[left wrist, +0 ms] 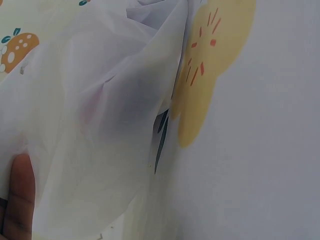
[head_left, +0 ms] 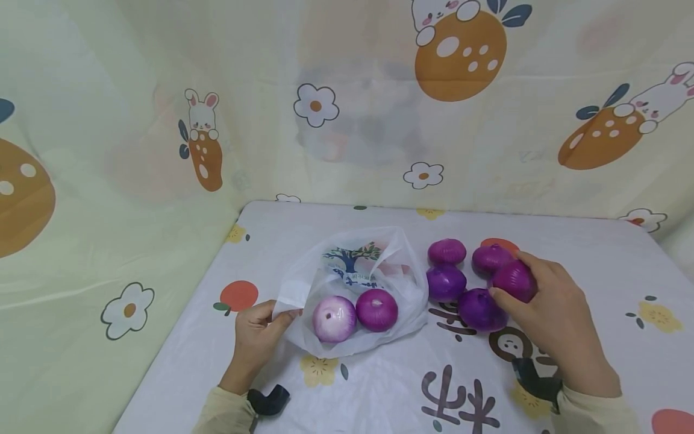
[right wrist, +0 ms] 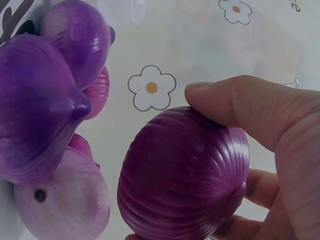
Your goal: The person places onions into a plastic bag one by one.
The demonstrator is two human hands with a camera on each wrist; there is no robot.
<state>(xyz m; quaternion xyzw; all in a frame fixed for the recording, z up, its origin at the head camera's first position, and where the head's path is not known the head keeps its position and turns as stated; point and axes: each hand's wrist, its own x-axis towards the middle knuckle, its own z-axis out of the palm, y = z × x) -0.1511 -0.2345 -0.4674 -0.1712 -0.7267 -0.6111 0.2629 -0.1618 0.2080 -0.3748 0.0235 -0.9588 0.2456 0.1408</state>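
Note:
My left hand (head_left: pixel 255 339) pinches the left edge of a thin white plastic bag (head_left: pixel 295 283) printed with a blue and green tree. Inside the bag lie a pale red onion (head_left: pixel 331 325) and a darker red onion (head_left: pixel 376 310), side by side near its open front. In the left wrist view, the bag hides most of that hand; one finger (left wrist: pixel 21 195) shows at the lower left. My right hand (head_left: pixel 566 322) grips a glossy purple-red onion (right wrist: pixel 182 175) between thumb and fingers, just right of the other loose onions.
Several loose onions cluster right of the bag, among them a deep purple one (head_left: pixel 481 310) at the front and a pinkish one (head_left: pixel 447 251) at the back. A patterned white cloth (head_left: pixel 379 392) covers the table. A printed curtain (head_left: pixel 358 138) hangs behind and at the left.

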